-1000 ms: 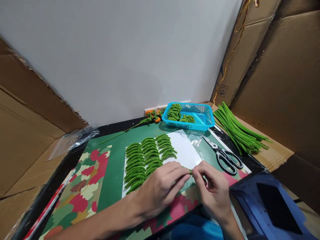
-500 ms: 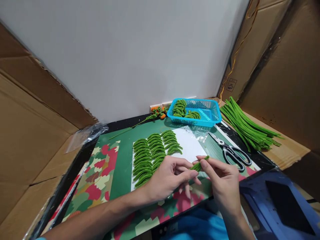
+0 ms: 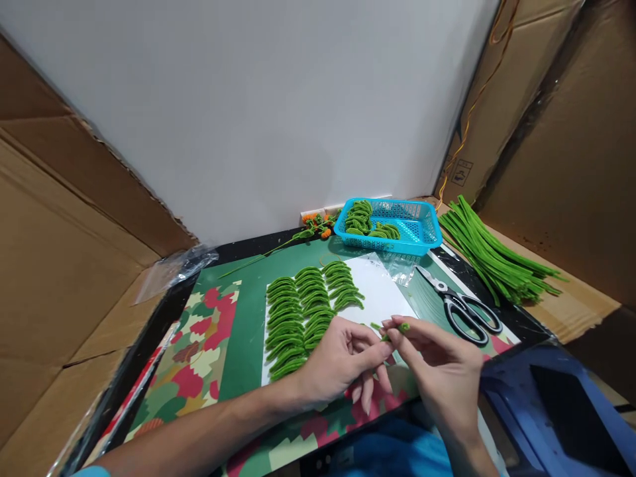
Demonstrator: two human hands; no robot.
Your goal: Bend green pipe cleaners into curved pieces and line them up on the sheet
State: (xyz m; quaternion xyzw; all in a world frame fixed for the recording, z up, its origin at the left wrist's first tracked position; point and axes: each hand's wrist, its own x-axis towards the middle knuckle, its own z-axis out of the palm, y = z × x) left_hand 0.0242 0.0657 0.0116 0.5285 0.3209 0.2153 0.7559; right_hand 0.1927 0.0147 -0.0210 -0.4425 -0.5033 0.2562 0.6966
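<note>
Low over the front of the table, my left hand [image 3: 342, 361] and my right hand [image 3: 442, 364] meet at their fingertips. Both pinch one short green pipe-cleaner leaf [image 3: 405, 327], whose ends peek out between the fingers; its middle is mostly covered. Left of the hands, curved green pipe-cleaner leaves [image 3: 284, 318] lie in three columns on a white sheet [image 3: 377, 285]. My left wrist is close to the lower leaves of these columns. To the right of my right hand lie scissors [image 3: 460, 305] with black and grey handles, blades slightly apart.
A blue plastic basket [image 3: 417, 246] at the back holds more green leaves. Beside it lies an orange-flowered stem [image 3: 318, 228]. A bundle of long green pipe cleaners [image 3: 497, 258] rests at right on cardboard. Cardboard walls [image 3: 64, 252] flank the table; a clear plastic bag [image 3: 179, 268] lies left.
The pipe-cleaner leaf has turned between my fingertips and shows less of its length. My right hand has shifted slightly right and down. The view has moved a little.
</note>
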